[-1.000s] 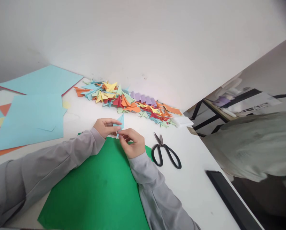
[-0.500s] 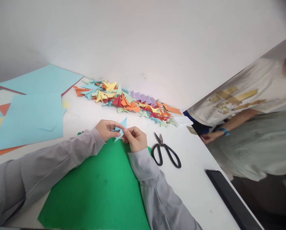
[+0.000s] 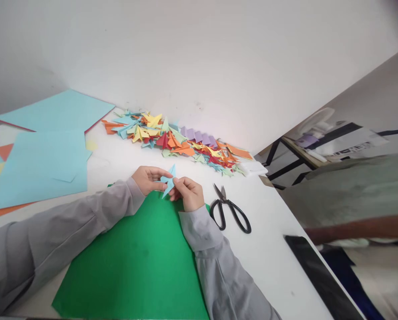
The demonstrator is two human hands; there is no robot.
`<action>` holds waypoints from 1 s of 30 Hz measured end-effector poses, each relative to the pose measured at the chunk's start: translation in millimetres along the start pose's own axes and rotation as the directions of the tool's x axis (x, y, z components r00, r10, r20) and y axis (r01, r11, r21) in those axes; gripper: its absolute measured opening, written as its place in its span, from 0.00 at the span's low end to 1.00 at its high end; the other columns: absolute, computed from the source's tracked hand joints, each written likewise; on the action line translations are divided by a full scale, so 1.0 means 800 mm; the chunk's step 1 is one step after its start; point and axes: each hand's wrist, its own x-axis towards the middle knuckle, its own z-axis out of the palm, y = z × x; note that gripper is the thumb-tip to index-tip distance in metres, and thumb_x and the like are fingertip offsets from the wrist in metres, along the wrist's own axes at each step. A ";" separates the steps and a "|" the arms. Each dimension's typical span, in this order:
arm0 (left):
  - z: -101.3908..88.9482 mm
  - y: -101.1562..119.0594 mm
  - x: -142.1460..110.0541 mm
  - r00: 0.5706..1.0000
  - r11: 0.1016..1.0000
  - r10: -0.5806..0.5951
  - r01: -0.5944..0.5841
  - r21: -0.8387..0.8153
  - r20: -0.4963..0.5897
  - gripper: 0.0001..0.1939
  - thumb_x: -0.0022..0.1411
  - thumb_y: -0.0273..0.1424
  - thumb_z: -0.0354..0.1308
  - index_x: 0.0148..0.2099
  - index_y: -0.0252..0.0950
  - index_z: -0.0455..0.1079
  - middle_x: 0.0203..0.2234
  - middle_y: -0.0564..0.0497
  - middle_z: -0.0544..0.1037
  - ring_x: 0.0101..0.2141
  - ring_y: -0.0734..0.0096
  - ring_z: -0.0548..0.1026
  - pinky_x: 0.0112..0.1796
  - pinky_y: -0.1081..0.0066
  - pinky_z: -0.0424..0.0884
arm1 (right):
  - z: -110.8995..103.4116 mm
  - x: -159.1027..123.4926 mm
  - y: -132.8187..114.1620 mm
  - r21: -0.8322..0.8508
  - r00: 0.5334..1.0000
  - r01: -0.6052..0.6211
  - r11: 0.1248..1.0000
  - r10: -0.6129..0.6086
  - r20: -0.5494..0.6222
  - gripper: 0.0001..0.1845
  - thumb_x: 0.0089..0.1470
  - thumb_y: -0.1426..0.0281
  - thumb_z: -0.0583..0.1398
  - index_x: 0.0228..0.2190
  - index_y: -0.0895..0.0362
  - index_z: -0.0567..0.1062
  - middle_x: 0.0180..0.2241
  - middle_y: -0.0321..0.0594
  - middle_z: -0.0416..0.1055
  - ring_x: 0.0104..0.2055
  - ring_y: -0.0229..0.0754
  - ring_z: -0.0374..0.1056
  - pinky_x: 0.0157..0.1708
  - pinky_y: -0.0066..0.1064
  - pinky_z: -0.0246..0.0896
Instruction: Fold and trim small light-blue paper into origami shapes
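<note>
Between my two hands is a small light-blue folded paper plane, its pointed wings sticking up and down. My left hand pinches it from the left with thumb and fingertips. From the right, my right hand grips it with the thumb and a bent forefinger, the other fingers curled under. Both hands are just above the far edge of a green sheet or board. Open-bladed scissors with black handles lie to the right of my right hand.
Along the wall lies a long heap of coloured folded paper planes. Light-blue sheets and smaller coloured pieces are on the left. A black flat object lies by the table's right edge. A person is partly visible at the right.
The blue paper plane has turned slightly, showing more of its wing, while both hands stay almost in place. At the right, the person has moved, uncovering a rack behind.
</note>
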 end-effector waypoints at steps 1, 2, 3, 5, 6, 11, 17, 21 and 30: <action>-0.001 -0.001 0.000 1.000 1.000 -0.021 0.021 -0.014 0.005 0.18 0.28 0.22 0.68 0.29 0.28 0.73 0.15 0.53 0.74 0.19 0.78 0.71 0.24 0.75 0.69 | 0.000 0.000 0.000 0.003 1.000 0.006 1.000 -0.006 0.007 0.16 0.43 0.61 0.61 0.14 0.58 0.68 0.12 0.33 0.67 0.12 0.31 0.60 0.14 0.23 0.52; -0.001 -0.001 0.001 0.999 0.999 -0.043 0.044 -0.029 0.005 0.19 0.29 0.23 0.69 0.30 0.27 0.73 0.16 0.53 0.74 0.19 0.77 0.71 0.24 0.74 0.70 | 0.000 0.000 0.001 0.006 1.000 0.012 1.000 -0.012 0.014 0.16 0.43 0.61 0.61 0.15 0.58 0.68 0.12 0.33 0.67 0.12 0.31 0.60 0.14 0.23 0.52; -0.001 -0.002 0.001 0.998 0.997 -0.066 0.066 -0.044 -0.002 0.18 0.31 0.24 0.69 0.31 0.27 0.73 0.16 0.52 0.74 0.19 0.75 0.72 0.25 0.72 0.70 | 0.000 0.001 0.002 0.013 1.000 0.018 1.000 -0.018 0.023 0.15 0.43 0.61 0.61 0.15 0.58 0.68 0.12 0.33 0.67 0.12 0.31 0.60 0.14 0.23 0.52; 0.000 -0.002 0.001 0.994 0.992 -0.102 0.099 -0.079 -0.031 0.17 0.34 0.25 0.69 0.31 0.27 0.73 0.16 0.51 0.74 0.19 0.73 0.72 0.26 0.70 0.71 | -0.001 0.002 0.003 0.039 0.999 0.023 0.999 -0.025 0.044 0.15 0.44 0.61 0.60 0.16 0.58 0.68 0.13 0.33 0.68 0.12 0.31 0.61 0.14 0.23 0.51; 0.001 -0.002 0.001 0.992 0.989 -0.115 0.109 -0.100 -0.047 0.15 0.35 0.24 0.68 0.31 0.26 0.73 0.16 0.51 0.74 0.19 0.73 0.73 0.26 0.69 0.71 | -0.002 0.003 0.004 0.057 0.998 0.022 0.998 -0.025 0.055 0.14 0.44 0.62 0.60 0.16 0.58 0.69 0.13 0.33 0.68 0.13 0.31 0.61 0.14 0.23 0.51; 0.006 0.004 0.001 0.982 0.971 -0.169 0.152 -0.184 -0.081 0.09 0.39 0.19 0.65 0.29 0.25 0.72 0.14 0.49 0.74 0.18 0.73 0.73 0.25 0.70 0.71 | -0.005 0.008 0.010 0.107 0.995 0.009 0.994 -0.019 0.096 0.08 0.40 0.65 0.60 0.19 0.58 0.71 0.14 0.33 0.70 0.12 0.32 0.62 0.13 0.23 0.52; 0.010 0.011 -0.001 0.972 0.964 -0.212 0.190 -0.185 -0.106 0.06 0.44 0.16 0.62 0.28 0.25 0.71 0.12 0.50 0.73 0.16 0.74 0.72 0.21 0.75 0.70 | -0.004 0.008 0.014 0.084 0.994 0.035 0.996 -0.043 0.097 0.08 0.40 0.65 0.61 0.20 0.58 0.71 0.15 0.34 0.70 0.12 0.32 0.62 0.13 0.23 0.52; 0.011 0.012 -0.002 0.971 0.965 -0.214 0.194 -0.178 -0.104 0.05 0.44 0.16 0.61 0.28 0.25 0.71 0.12 0.50 0.73 0.15 0.75 0.71 0.21 0.75 0.70 | -0.003 0.007 0.012 0.074 0.994 0.050 0.996 -0.056 0.092 0.09 0.42 0.64 0.60 0.20 0.58 0.71 0.15 0.34 0.70 0.13 0.32 0.62 0.13 0.23 0.53; 0.010 0.011 -0.002 0.970 0.963 -0.216 0.192 -0.191 -0.113 0.05 0.45 0.15 0.60 0.28 0.24 0.72 0.11 0.49 0.72 0.15 0.73 0.71 0.21 0.74 0.69 | -0.003 0.007 0.012 0.060 0.992 0.062 0.996 -0.068 0.106 0.10 0.42 0.63 0.60 0.20 0.58 0.70 0.15 0.34 0.70 0.13 0.32 0.62 0.13 0.23 0.52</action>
